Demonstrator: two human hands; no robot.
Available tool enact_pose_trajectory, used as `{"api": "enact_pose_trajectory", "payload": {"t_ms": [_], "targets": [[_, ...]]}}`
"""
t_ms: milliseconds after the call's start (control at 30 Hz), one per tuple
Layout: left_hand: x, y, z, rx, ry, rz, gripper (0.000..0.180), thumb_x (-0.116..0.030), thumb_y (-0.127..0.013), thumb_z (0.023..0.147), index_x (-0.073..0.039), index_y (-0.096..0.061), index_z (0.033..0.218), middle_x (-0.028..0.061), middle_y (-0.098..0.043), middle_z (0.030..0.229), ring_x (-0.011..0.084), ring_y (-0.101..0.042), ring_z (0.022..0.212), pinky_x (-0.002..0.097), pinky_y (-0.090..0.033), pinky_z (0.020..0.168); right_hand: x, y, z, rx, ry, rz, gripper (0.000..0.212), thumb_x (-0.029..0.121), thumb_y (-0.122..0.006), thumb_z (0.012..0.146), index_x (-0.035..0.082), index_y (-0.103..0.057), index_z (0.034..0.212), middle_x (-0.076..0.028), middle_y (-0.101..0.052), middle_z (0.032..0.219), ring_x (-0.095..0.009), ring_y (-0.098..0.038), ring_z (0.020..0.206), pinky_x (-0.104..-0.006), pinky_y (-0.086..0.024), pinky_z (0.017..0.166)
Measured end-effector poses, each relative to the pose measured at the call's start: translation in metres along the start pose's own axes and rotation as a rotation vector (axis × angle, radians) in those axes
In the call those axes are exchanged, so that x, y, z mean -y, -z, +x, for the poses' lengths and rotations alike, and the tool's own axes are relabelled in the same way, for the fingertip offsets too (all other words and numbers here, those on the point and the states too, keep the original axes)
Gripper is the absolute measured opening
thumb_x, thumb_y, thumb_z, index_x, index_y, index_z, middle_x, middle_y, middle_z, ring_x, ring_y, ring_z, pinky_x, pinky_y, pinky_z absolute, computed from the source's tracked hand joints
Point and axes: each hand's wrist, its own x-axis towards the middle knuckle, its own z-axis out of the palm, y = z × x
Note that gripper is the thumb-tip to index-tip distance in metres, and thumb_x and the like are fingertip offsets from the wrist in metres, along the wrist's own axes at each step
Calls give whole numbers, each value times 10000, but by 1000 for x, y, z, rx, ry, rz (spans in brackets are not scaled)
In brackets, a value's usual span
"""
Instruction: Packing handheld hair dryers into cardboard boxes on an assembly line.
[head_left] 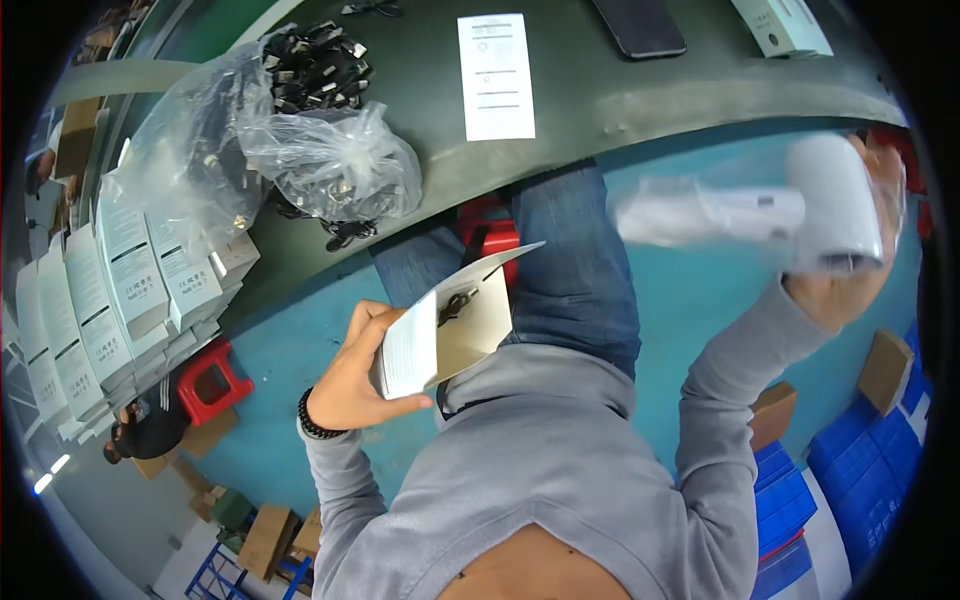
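My left hand (345, 385) is closed around a white carton (410, 350) in front of my lap. The carton's end is open, its flap stands up, and a coiled black cable (456, 306) lies inside. Out to the right, my right hand (822, 302) grips a white device shaped like a hair dryer (835, 205) by its round head. Clear plastic wraps the device, and its handle points left toward the carton. Motion blurs the device, and it partly hides my right fingers.
On the dark green table (420, 90), clear bags (335, 160) hold black cables. A printed sheet (497, 78), a black phone (640, 25) and another white carton (785, 25) lie farther right. Stacked cartons (110, 300) stand left, near a red stool (215, 385). Blue bins (785, 500) stand at lower right.
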Motion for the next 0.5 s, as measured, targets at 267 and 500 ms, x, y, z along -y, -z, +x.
{"api": "enact_pose_trajectory", "payload": {"t_ms": [267,500], "targets": [[3,-36,16,-85,244,-166,902,-286,-891,521,-9,-384,1214,190,-507,1170,311,-519,1094,378,-420,905,43,-48,-28,-259,-700,1890,147,83,-566,842,32,-451,765,-110,-434,965,-221,-506,966,-296,-496,871],[60,-84,28,-336,273,-239,913,-291,-896,533,-13,-353,1212,175,-491,1166,273,-515,1081,373,-414,907,42,-80,-34,-262,-811,2026,252,40,-470,883,98,-352,668,-98,-423,811,-283,-526,928,-466,-542,818]]}}
